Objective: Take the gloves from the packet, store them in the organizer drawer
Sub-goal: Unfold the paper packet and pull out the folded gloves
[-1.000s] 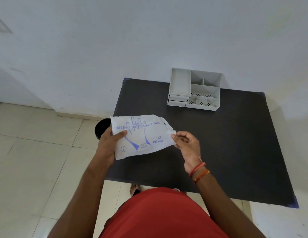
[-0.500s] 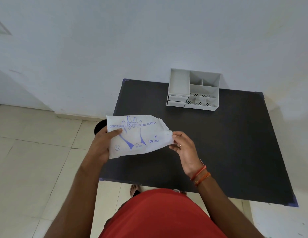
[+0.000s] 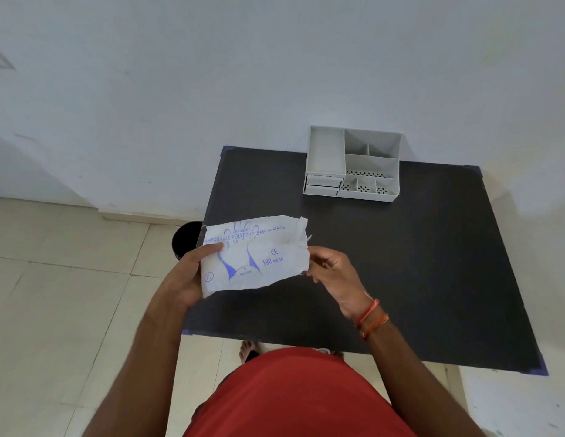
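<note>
1. I see the packet (image 3: pixel 254 255) at frame centre: thin, crinkled white film, roughly rectangular, with blue print of a hand outline and "DISPOSABLE POLYETHYLENE GLOVES", "100 PIECES". Its right edge is ragged and torn.
2. It is held up off the bench (image 3: pixel 432 263), over the bench's left part, printed face toward the camera.
3. Left hand (image 3: pixel 185 279): closed on the packet's left end, thumb flat on the front over the printed text, remaining fingers hidden behind the film.
4. Right hand (image 3: pixel 333 275): at the torn right edge, fingers curled narrow and touching the film there. I cannot tell whether they pinch the packet wall or something inside it.
5. Bench top is matte black and flat, with blue corner caps.
6. Organizer (image 3: pixel 352 165): white rigid plastic, boxy, upper centre-right of frame, at the bench's far edge against the wall. Open compartments, perforated floors in the front ones, two shut drawer fronts (image 3: pixel 323 186) at its lower left. Well apart from both hands.
</note>
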